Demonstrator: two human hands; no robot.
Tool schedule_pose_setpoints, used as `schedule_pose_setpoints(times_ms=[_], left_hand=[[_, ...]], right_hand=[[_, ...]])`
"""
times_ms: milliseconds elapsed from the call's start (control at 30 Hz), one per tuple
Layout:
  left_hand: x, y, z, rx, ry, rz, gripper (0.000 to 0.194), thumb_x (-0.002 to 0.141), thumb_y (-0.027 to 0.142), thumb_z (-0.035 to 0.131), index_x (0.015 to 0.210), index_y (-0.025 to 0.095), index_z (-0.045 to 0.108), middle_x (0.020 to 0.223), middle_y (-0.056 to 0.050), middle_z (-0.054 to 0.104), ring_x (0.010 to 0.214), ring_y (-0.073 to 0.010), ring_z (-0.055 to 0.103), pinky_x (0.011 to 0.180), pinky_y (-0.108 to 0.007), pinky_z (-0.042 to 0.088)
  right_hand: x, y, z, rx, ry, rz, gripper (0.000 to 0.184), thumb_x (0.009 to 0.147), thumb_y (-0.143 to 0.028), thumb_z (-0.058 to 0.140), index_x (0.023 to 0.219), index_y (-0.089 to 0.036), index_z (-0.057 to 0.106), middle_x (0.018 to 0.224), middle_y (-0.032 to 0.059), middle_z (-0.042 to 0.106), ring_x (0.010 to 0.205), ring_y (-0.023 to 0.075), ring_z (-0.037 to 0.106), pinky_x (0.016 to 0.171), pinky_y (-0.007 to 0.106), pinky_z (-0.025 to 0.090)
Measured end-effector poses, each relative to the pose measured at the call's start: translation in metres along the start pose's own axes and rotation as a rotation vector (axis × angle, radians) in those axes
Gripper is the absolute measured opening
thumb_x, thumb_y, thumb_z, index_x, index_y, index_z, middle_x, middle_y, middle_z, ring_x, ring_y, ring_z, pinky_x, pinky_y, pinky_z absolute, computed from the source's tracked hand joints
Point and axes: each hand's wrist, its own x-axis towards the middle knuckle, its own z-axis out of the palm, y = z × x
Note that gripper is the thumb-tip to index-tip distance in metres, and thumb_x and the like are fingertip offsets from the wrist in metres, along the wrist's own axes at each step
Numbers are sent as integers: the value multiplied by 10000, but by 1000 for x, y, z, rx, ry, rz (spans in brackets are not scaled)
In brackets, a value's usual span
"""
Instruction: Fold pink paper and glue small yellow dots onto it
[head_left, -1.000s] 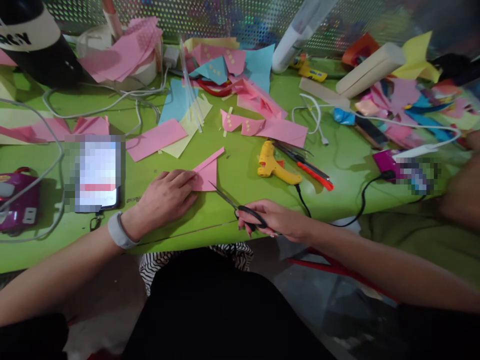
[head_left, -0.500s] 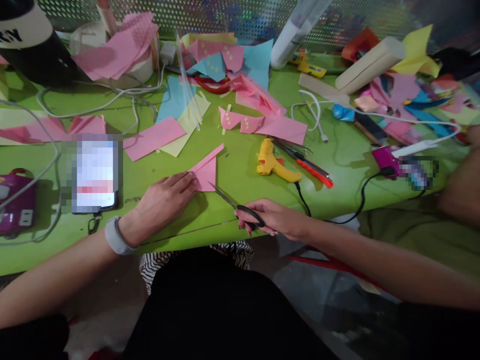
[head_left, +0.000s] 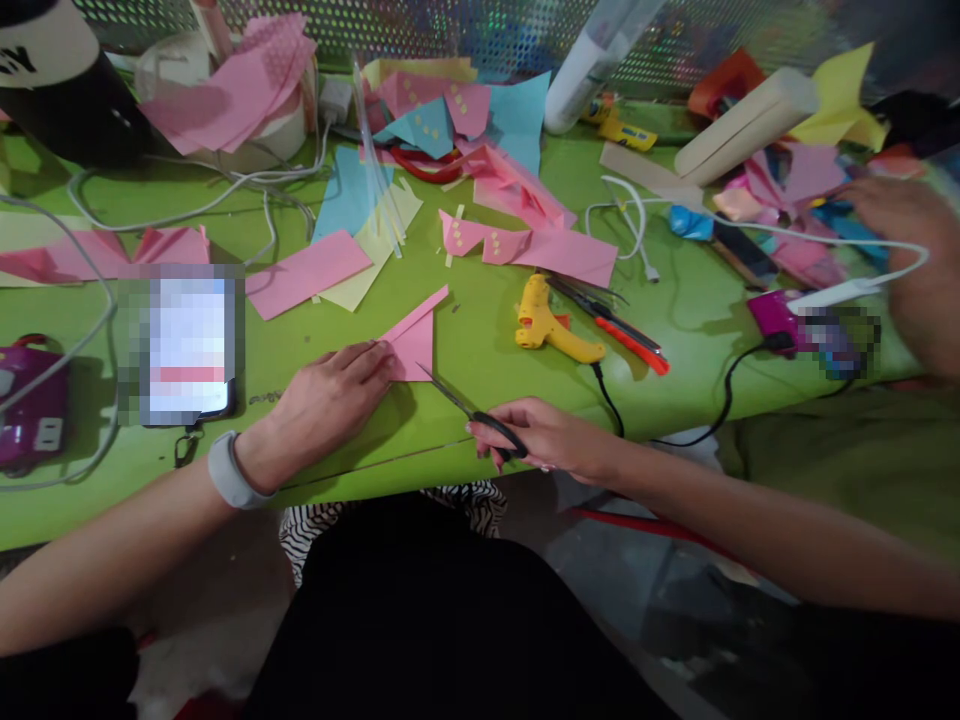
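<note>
My left hand (head_left: 326, 400) lies on the green table (head_left: 465, 330), fingertips pressing the left edge of a folded pink paper triangle (head_left: 414, 340). My right hand (head_left: 540, 437) is closed through the black handles of a pair of scissors (head_left: 472, 407). The blades point up and left, and their tip touches the paper's lower edge. A grey band sits on my left wrist.
A yellow glue gun (head_left: 551, 325) and red-handled cutters (head_left: 615, 325) lie right of the paper. A phone (head_left: 187, 345) rests at left. Pink, blue and yellow paper scraps (head_left: 465, 150) and white cables (head_left: 225, 195) cover the back. Another person's hand (head_left: 907, 235) reaches in at far right.
My hands have stayed nearly still. The other person's hand at far right has risen and reached over the scraps there.
</note>
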Motion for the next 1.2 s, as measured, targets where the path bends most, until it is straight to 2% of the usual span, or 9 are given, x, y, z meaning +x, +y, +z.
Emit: schedule_pose_setpoints(times_ms=[400, 700, 967, 1200], left_hand=[[-1, 0, 1, 15, 5, -3, 275, 955, 124, 488, 1177, 99, 650, 1274, -136, 659, 1119, -275, 651, 849, -394, 611], [-1, 0, 1, -18, 11, -5, 270, 968, 130, 455, 1131, 96, 668, 1271, -152, 655, 1125, -286, 646, 847, -413, 610], [0, 0, -1, -33, -16, -14, 288, 978, 141, 430, 1149, 99, 658, 1279, -156, 648, 1133, -279, 639, 855, -412, 604], [0, 1, -2, -20, -29, -23, 275, 971, 137, 447, 1151, 109, 653, 1295, -145, 636, 1119, -266, 640, 866, -386, 597]], right_hand=[[3, 5, -1, 13, -9, -41, 475, 743, -619, 699, 652, -161, 613, 580, 0, 565, 487, 75, 419, 455, 248, 249], [2, 2, 1, -26, 9, -36, 491, 725, -635, 704, 618, -166, 607, 584, 11, 566, 476, 72, 399, 443, 250, 240], [2, -4, 3, 32, 5, -10, 501, 651, -646, 746, 596, -174, 588, 563, 11, 549, 524, 102, 472, 459, 252, 298], [2, 0, 2, -19, 19, -36, 508, 687, -655, 718, 607, -167, 602, 566, 5, 560, 497, 86, 437, 472, 255, 265]])
